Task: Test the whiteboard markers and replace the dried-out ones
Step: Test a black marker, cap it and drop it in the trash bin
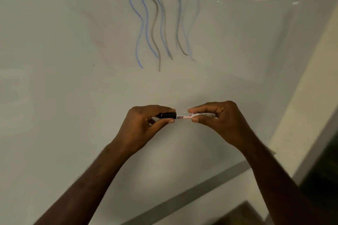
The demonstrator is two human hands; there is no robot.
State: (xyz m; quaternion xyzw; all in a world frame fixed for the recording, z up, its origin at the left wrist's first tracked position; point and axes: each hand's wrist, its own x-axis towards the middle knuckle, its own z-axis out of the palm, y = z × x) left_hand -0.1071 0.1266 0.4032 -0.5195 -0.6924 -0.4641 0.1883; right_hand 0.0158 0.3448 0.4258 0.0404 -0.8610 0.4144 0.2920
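Head view: the left hand [146,124] pinches the matte black cap [167,115] of a slim cylindrical marker [184,116], at 6 o'clock below the centre; the right hand [219,120] curls around its glossy white printed barrel; wavy blue and brown lines [161,20] cross the smooth whiteboard [64,60] at 12 o'clock

Marker [184,115] tip hidden (under cap [167,115]); label blurred.

glossy whiteboard [73,82], wavy blue and brown-black test lines [159,23] at 12 o'clock, grey bottom frame [192,191] at 5 o'clock
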